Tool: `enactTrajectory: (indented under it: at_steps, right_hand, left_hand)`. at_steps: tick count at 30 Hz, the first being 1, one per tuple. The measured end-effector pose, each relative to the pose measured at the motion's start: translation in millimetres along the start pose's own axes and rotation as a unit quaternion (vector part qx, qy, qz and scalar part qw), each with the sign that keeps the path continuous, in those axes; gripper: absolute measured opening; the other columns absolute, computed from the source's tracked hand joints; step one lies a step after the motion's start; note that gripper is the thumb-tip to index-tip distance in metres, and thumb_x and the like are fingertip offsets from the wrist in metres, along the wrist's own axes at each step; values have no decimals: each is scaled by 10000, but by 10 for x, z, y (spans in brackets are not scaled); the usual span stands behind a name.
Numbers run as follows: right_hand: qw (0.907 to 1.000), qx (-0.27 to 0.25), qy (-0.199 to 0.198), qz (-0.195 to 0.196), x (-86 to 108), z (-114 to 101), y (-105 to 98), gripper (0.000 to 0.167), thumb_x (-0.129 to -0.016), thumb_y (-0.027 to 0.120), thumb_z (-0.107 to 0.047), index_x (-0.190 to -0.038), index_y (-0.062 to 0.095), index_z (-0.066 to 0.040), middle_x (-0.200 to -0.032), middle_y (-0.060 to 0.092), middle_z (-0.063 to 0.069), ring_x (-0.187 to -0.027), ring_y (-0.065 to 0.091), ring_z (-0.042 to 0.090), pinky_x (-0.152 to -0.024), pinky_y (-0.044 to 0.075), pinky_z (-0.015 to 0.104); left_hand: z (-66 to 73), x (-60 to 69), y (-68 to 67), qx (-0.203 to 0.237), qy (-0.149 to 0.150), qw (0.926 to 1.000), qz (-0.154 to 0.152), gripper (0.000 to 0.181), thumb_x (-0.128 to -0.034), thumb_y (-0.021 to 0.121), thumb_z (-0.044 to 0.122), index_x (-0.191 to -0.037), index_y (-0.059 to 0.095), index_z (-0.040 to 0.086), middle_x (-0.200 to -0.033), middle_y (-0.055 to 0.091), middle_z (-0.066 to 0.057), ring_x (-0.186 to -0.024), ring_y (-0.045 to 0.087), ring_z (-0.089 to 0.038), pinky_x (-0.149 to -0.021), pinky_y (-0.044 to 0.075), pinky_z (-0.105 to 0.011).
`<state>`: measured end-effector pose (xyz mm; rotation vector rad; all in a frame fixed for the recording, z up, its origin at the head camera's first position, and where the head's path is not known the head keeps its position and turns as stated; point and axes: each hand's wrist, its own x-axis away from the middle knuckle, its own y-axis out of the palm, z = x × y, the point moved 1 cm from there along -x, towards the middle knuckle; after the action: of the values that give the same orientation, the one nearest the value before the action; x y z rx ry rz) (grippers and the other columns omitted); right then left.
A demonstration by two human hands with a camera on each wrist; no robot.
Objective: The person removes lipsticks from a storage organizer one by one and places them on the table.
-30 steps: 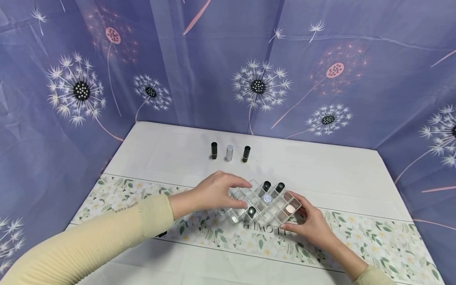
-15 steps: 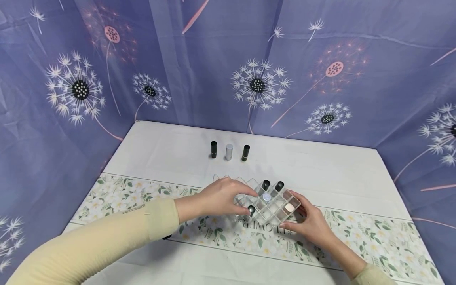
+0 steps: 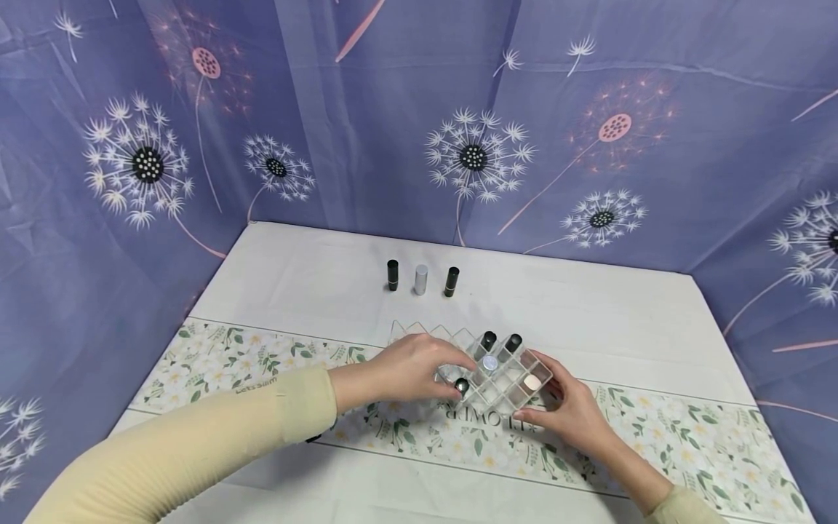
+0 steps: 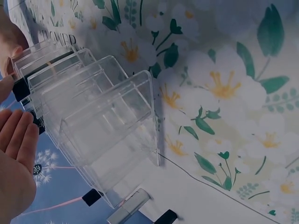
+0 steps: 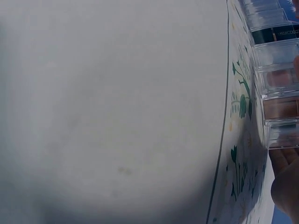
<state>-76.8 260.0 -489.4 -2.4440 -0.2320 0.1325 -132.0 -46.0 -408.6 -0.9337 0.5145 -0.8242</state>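
Observation:
A clear lipstick organizer (image 3: 503, 386) with slanted cells stands tilted to view on the floral strip. My right hand (image 3: 576, 411) holds its right end, thumb at the front corner and fingers around the back. My left hand (image 3: 419, 367) reaches over its left part, thumb beside the black cap of a lipstick (image 3: 461, 386) in a front cell; a gap shows between that cap and the index finger. In the left wrist view, this black-capped lipstick (image 4: 21, 88) is close to the thumb. Other cells hold two black lipsticks (image 3: 513, 343), a silver-topped one (image 3: 490, 362) and a pale-topped one (image 3: 532, 382).
Behind the organizer, a black lipstick (image 3: 393, 276), a silver lipstick (image 3: 421, 280) and another black one (image 3: 452, 282) stand upright on the white tabletop (image 3: 589, 313). A dark object (image 3: 313, 438) peeks out under the left sleeve. A purple dandelion-print curtain (image 3: 393, 145) surrounds the table.
My left hand has moved right and slightly down over the organizer, its thumb reaching the front black cap. The right hand and organizer stay nearly where they were.

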Motion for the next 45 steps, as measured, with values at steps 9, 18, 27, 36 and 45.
enactTrajectory:
  at_steps: [9, 18, 27, 36, 45]
  right_hand:
    - [10000, -29, 34, -19, 5, 6, -1, 1019, -765, 998, -244, -1617, 453, -124, -1475, 601, 273, -1327, 609, 494, -1092, 498, 605]
    - [10000, -28, 85, -22, -1, -2, -6, 1022, -760, 1001, -246, -1615, 455, -119, -1491, 588, 275, -1344, 595, 495, -1108, 481, 592]
    - [10000, -66, 23, -24, 0, 2, -2, 1020, -759, 1000, -231, -1615, 454, -128, -1488, 596, 264, -1344, 600, 485, -1107, 483, 585]
    - [10000, -63, 50, -22, -1, 5, 2, 1025, -763, 1000, -242, -1622, 449, -146, -1493, 595, 256, -1347, 600, 479, -1108, 487, 593]
    - [10000, -68, -24, 16, 3, 7, 5, 1025, -758, 1001, -234, -1619, 453, -130, -1478, 602, 268, -1331, 609, 488, -1098, 493, 597]
  left_hand:
    - [-4, -10, 58, -6, 100, 9999, -85, 417, -927, 863, 285, -1327, 759, 227, -1341, 735, 112, -1226, 694, -78, -1141, 512, -363]
    - [0, -20, 79, -54, 142, 9999, -34, 350, -937, 851, 221, -1280, 782, 228, -1301, 755, 109, -1194, 707, -68, -1135, 513, -353]
    - [16, -24, 77, -42, 195, 9998, 33, 305, -944, 841, 187, -1243, 799, 227, -1269, 767, 105, -1173, 716, -63, -1116, 527, -324]
    - [42, -49, -12, 82, 200, 9995, 226, 260, -939, 855, 222, -1196, 815, 216, -1196, 789, 116, -1083, 734, -34, -1024, 565, -285]
    - [99, -70, -185, 220, 159, 9990, 352, 234, -949, 848, 204, -1181, 819, 193, -1174, 795, 109, -1045, 743, -38, -964, 585, -270]
